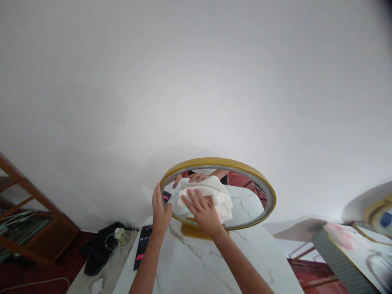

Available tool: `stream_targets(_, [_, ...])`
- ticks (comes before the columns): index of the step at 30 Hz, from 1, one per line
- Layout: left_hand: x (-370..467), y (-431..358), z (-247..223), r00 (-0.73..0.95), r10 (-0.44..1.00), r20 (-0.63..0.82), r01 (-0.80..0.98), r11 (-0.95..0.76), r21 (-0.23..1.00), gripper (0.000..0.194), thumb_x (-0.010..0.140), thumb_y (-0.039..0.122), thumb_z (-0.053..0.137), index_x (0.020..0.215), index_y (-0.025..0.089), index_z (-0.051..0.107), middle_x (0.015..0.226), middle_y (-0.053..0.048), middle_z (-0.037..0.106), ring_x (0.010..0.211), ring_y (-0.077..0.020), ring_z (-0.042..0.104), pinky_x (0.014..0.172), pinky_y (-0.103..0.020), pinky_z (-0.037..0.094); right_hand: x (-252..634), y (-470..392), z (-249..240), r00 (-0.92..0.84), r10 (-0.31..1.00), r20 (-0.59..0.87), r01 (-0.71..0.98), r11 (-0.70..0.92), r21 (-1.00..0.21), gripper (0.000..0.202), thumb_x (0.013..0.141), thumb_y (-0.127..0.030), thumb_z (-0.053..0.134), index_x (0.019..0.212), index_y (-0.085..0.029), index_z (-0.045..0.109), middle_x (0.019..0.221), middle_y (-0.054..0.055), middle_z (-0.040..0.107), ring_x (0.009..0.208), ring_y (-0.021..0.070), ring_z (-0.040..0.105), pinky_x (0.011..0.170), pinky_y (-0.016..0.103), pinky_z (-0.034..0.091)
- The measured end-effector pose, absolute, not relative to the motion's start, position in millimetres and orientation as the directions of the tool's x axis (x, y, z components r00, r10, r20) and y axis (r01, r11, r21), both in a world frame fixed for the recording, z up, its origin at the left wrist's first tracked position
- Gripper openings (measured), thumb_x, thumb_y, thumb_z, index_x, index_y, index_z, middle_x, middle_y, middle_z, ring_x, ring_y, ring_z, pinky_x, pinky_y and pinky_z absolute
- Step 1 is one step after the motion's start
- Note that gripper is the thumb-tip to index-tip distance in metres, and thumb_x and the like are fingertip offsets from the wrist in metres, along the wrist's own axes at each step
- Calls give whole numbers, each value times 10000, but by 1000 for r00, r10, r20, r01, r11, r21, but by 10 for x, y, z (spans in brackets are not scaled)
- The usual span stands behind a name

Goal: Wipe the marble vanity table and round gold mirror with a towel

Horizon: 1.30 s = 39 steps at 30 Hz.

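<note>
We have the white cloth (222, 206) bunched against the glass of an oval-looking mirror (214, 161), left of its middle, and its reflection shows just behind it. Our right hand (203, 212) lies over the cloth with its fingers apart, flat rather than clamped, probably so the pressure spreads and the cloth stays against the glass. Our left hand (161, 210) is at the mirror's left side, clamped lightly on the gold rim, fingers outside and thumb towards the glass; we judge that this steadies the mirror against the push of the other hand.

The mirror stands on a gold base (196, 232) on the marble-patterned bench (183, 261), near the wall (196, 81), and the broad base seems meant to keep it upright. By the bench's left edge, partly behind our left forearm, a phone (143, 245) lies face up, perhaps so its lit numbers can be read.

Further left, a black bag (98, 253), a small bottle (120, 234) and pale cables sit together on a lower surface, beyond which stands a wooden shelf (49, 241). Well apart on the right is another table (339, 253) with something pink and white on it, too blurred to name
</note>
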State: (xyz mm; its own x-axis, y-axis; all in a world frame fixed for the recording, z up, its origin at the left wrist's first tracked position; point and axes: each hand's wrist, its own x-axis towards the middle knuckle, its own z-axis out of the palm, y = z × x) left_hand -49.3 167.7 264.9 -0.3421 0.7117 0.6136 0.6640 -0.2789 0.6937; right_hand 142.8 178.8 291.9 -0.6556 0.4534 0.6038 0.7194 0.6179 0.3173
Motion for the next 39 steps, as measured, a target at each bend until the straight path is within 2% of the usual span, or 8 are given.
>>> stream_targets(6, [-556,1700,2613,-335,698,633,677,-290,677,709,844,158,437,1468,255,116,1487,-106,264,1378,-230,242,1120,-490,234,1059,1811,3036,-598,493,633,753,616,232,622,886,-181,447,1441,-340,217,1510,16,231,1359,269,270,940,438,426])
stream_targets(11, [-681,1711,2547,-271,721,638,687,-319,652,735,818,96,405,1470,264,110,1507,-76,244,1387,-216,229,1131,-467,229,912,1824,2723,-683,451,574,689,657,304,657,841,-150,490,1436,-301,256,1511,16,231,1340,254,309,897,380,446])
stream_targets(14, [-763,1691,2512,-225,751,621,682,-333,651,770,786,41,373,1469,276,107,1519,-47,231,1393,-193,218,1139,-445,222,904,1824,2677,-705,430,564,669,667,329,678,815,-129,489,1433,-297,267,1499,17,268,1323,260,335,903,402,434])
stream_targets(21, [-804,1629,2466,-258,799,544,572,-327,752,787,752,21,372,1465,260,143,1525,-35,227,1395,-180,210,1133,-401,244,915,1816,3004,-541,464,701,777,594,207,618,879,-177,437,1436,-349,231,1487,8,294,1313,277,342,982,455,341])
stream_targets(23, [-801,1622,2473,-267,802,534,536,-337,774,776,758,25,375,1463,262,156,1520,-31,239,1393,-178,216,1133,-397,246,897,1817,2936,-554,483,678,768,611,193,634,878,-170,434,1442,-347,206,1492,5,283,1324,268,328,994,435,332])
stream_targets(30, [-858,1618,2476,-238,807,540,473,-389,790,811,720,-21,365,1455,281,201,1518,9,246,1393,-167,212,1160,-369,167,847,1809,2492,-723,446,528,654,688,315,673,856,-102,426,1452,-291,177,1495,8,282,1294,228,371,948,362,371])
stream_targets(36, [-865,1610,2447,-238,815,529,437,-396,807,829,711,-28,362,1455,293,192,1523,12,233,1394,-175,207,1149,-373,203,800,1814,2779,-574,469,671,748,634,197,589,898,-168,412,1439,-321,236,1498,3,272,1339,258,291,1006,403,308])
stream_targets(39, [-862,1610,2450,-238,819,522,436,-390,811,840,705,-31,361,1457,297,183,1526,16,223,1395,-175,203,1140,-366,223,769,1810,2735,-578,492,651,740,651,166,615,893,-157,417,1445,-328,203,1500,4,269,1336,255,299,994,397,328])
